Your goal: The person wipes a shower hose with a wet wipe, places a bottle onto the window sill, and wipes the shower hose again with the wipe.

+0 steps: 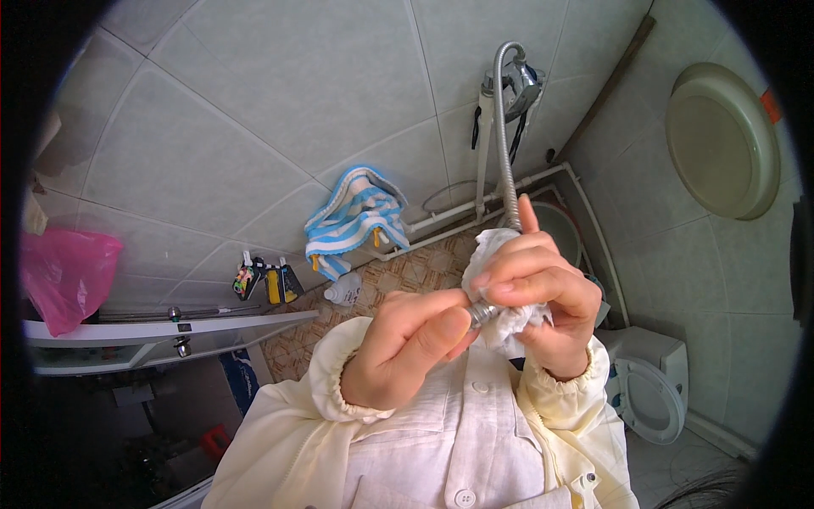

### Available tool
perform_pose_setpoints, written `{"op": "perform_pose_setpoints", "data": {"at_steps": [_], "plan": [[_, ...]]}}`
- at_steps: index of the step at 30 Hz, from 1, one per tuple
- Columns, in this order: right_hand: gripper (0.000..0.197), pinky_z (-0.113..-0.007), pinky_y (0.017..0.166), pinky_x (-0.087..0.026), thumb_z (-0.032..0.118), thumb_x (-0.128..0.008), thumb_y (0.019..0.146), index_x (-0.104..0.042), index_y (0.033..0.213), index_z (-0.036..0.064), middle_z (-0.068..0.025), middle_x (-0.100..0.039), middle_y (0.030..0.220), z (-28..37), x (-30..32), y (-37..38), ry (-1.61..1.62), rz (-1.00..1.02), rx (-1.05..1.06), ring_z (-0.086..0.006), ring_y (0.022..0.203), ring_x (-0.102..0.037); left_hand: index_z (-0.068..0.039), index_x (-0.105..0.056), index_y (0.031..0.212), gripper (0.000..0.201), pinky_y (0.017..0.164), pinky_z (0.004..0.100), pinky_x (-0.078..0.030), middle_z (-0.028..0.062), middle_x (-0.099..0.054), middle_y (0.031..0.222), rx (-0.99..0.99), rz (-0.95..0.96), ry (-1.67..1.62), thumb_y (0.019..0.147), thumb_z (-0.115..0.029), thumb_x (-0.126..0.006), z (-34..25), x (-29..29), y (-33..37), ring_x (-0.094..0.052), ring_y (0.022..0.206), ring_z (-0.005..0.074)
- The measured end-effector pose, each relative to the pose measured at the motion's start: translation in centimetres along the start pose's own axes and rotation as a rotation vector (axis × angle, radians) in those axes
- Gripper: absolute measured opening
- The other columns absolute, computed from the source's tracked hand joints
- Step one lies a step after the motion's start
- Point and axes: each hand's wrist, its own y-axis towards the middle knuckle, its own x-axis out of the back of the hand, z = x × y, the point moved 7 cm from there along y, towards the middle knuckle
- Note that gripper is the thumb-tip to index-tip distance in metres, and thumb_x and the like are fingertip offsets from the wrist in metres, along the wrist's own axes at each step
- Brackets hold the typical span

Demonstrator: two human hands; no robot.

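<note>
So I've got both hands busy right in front of the chest here. My left hand (407, 346) is pinched onto a short ribbed metal piece (483, 315), thumb and fingers clamped around it. My right hand (551, 284) is closed on a crumpled white cloth (483, 248), with one finger sticking up and the others curled over the wad. The cloth is bunched around the silvery shower hose (504, 136), which comes out of its upper side, runs up and bends over at the wall fixture (511, 83). The metal piece pokes out on the left of the cloth, but I can't tell from here if it's the same length of hose, since the wad hides the middle.

Around that, it's a tiled bathroom. There's a blue-and-white striped towel (360, 212) near the foot of the wall, a white bottle (344, 290) on the patterned floor (424, 265) close to it, and a couple of brushes (278, 282) further left. Pink plastic bag (72, 276) way over on the left, toilet (651, 399) on the right, beige basin (721, 144) up against the right wall.
</note>
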Motion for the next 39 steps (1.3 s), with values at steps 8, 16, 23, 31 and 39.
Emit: {"op": "perform_pose_setpoints", "data": {"at_steps": [8,16,23,31,39], "plan": [[0.027,-0.05,0.103,-0.025,0.009,-0.056,0.07,-0.07,0.094,0.0092,-0.0116,-0.064,0.102,1.6,0.7,-0.1,-0.298,-0.174,0.051,-0.026,0.1,-0.054,0.002,-0.05,0.076,0.049,0.049,0.0264,-0.031,0.004,-0.043,0.058,0.113,-0.042,-0.096,0.098,-0.04,-0.037,1.0,-0.3,0.1,-0.042,0.053,0.0112],[0.013,-0.047,0.092,-0.037,0.006,-0.066,0.068,-0.065,0.08,0.0042,-0.0053,-0.06,0.075,1.6,-1.3,1.4,-0.332,-0.107,-0.078,-0.0224,0.071,-0.056,0.005,-0.055,0.094,0.063,0.053,0.0323,-0.041,0.012,-0.054,0.068,-0.218,-0.003,0.21,0.096,-0.049,-0.023,-0.5,-0.6,0.2,-0.057,0.061,0.0253],[0.024,-0.05,0.108,-0.019,0.001,-0.061,0.064,-0.068,0.087,0.0036,-0.0095,-0.066,0.092,0.3,-0.6,0.8,-0.041,-0.041,-0.046,-0.0239,0.092,-0.062,0.005,-0.053,0.087,0.032,0.048,0.0354,-0.038,0.0121,-0.051,0.059,-0.047,-0.136,0.094,0.088,-0.02,-0.034,0.0,0.4,0.3,-0.055,0.05,0.0258],[0.033,-0.055,0.108,-0.018,-0.001,-0.047,0.054,-0.065,0.082,0.0029,-0.0133,-0.065,0.089,-0.4,-0.5,0.1,-0.035,-0.086,-0.003,-0.0274,0.094,-0.059,0.005,-0.053,0.087,0.019,0.047,0.0355,-0.039,0.0134,-0.05,0.059,-0.116,-0.086,0.238,0.083,-0.01,-0.042,-0.9,0.2,0.6,-0.052,0.049,0.0296],[0.017,-0.052,0.106,-0.022,0.0,-0.063,0.06,-0.062,0.076,0.0044,-0.0085,-0.066,0.086,0.3,-0.7,1.2,-0.059,-0.038,-0.076,-0.0226,0.085,-0.063,0.006,-0.054,0.086,0.015,0.046,0.0366,-0.039,0.0136,-0.049,0.057,-0.3,-0.149,0.474,0.077,-0.004,-0.046,-1.6,0.1,0.8,-0.052,0.048,0.0311]]}}
